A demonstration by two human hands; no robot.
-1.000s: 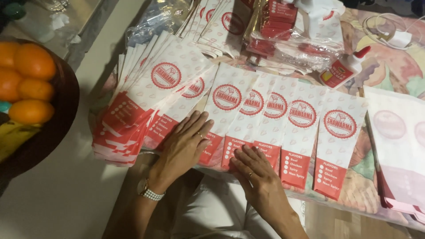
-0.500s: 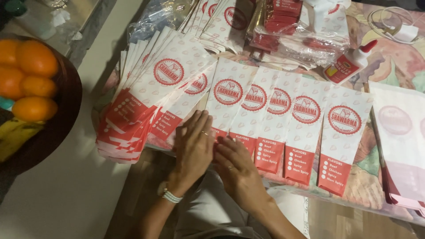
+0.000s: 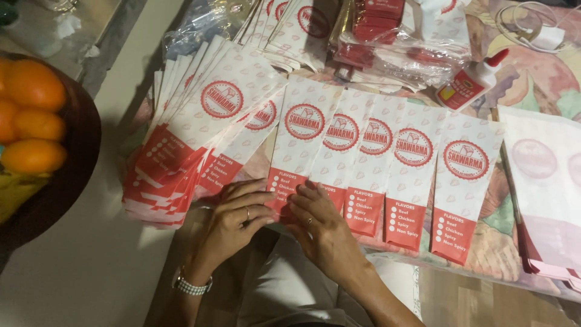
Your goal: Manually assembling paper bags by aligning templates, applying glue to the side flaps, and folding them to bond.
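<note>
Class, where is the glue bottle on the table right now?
In the head view, the glue bottle lies tilted at upper right, just above the row of paper bags and beside the plastic-wrapped packs.

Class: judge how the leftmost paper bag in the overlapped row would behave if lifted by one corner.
The paper bag lies flat and thin, so it would probably flop and weigh little. Overlapped by its neighbour, it may drag that one. Both hands, left hand and right hand, press its bottom end.

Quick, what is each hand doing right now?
Left hand: open, fingers flat on the leftmost paper bag of the row.
Right hand: open, fingers pressing the same bag's red bottom edge.
</note>
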